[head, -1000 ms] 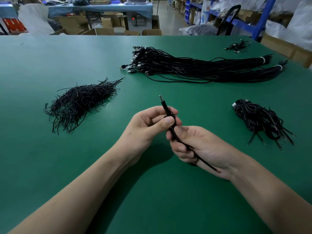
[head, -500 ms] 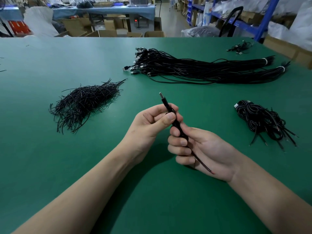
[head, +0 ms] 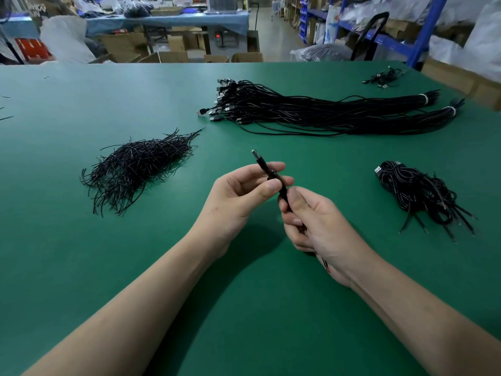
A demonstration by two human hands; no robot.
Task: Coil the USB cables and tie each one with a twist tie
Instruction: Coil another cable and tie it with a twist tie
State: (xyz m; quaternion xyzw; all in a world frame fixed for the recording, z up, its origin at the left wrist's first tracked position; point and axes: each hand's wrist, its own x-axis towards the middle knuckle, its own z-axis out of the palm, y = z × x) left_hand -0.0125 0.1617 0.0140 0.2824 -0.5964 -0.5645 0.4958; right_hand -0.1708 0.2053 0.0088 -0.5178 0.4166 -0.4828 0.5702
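Both hands hold one black USB cable (head: 262, 166) above the green table (head: 81, 267). My left hand (head: 241, 194) pinches it just below the plug, which points up and away. My right hand (head: 317, 226) grips the folded cable lower down, thumb on top; most of the cable is hidden in that fist, and a short end shows under the wrist. A pile of black twist ties (head: 135, 166) lies to the left. Long bundles of uncoiled cables (head: 325, 112) lie at the back. Several coiled cables (head: 417, 191) lie in a heap to the right.
A few loose cables (head: 385, 76) sit at the far right corner of the table. Beyond the far edge are cardboard boxes (head: 173, 57), a blue-covered bench and blue shelving (head: 393, 36).
My right hand has closed round the cable and turned, thumb now on top; less of the cable's tail shows. My left hand keeps its pinch near the plug.
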